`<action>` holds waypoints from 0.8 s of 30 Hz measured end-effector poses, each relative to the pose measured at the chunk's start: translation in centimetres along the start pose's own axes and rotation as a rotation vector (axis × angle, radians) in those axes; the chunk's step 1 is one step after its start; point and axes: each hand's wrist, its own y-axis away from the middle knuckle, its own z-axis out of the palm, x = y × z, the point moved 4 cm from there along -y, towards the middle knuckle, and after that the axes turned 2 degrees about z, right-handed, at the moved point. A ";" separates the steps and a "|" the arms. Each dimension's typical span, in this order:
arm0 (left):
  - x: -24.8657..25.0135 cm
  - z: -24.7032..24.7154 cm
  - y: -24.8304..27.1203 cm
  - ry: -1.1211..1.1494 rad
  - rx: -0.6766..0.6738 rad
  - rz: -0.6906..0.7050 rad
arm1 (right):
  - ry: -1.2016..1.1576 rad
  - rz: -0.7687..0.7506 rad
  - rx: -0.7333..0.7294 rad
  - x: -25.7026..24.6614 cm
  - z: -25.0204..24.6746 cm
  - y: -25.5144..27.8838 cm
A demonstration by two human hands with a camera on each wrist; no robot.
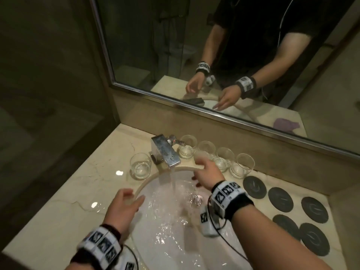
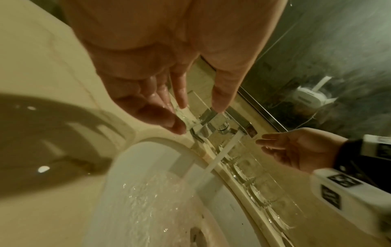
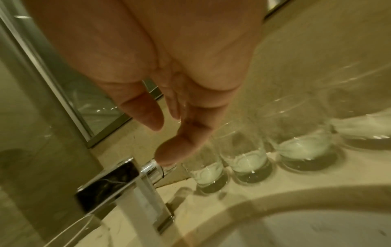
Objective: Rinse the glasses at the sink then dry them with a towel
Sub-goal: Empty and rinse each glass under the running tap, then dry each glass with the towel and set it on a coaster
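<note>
A: Where were the glasses?
B: Four stood in a row (image 1: 216,155) behind the sink (image 1: 148,181), right of the faucet (image 1: 165,152) — each with a little clear water at the bottom. A fifth glass (image 1: 140,166) stood left of the faucet, also holding water.
A: And the hands?
B: Both held nothing — the left hand (image 1: 124,207) hung with relaxed fingers over the basin's left rim, the right hand (image 1: 207,172) with straight fingers near the row. Water ran into the sink
</note>
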 end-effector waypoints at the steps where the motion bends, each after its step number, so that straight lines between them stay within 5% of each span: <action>1: -1.3 -0.4 1.1 0.036 -0.015 -0.047 | 0.036 -0.029 -0.005 -1.1 -0.2 -1.0; 11: -4.1 -5.2 5.3 0.067 0.046 -0.052 | 0.130 -0.111 -0.139 -4.8 1.1 -4.9; 17: -2.9 -4.3 5.9 0.099 0.011 -0.077 | -0.256 0.014 -0.126 -4.2 1.2 -5.2; 20: -0.6 -3.2 5.9 0.103 -0.029 -0.045 | -0.249 -0.018 -0.204 -3.8 1.4 -3.9; 24: 2.9 -1.5 6.0 0.004 -0.095 0.047 | -0.238 -0.108 -0.039 -2.0 1.0 0.7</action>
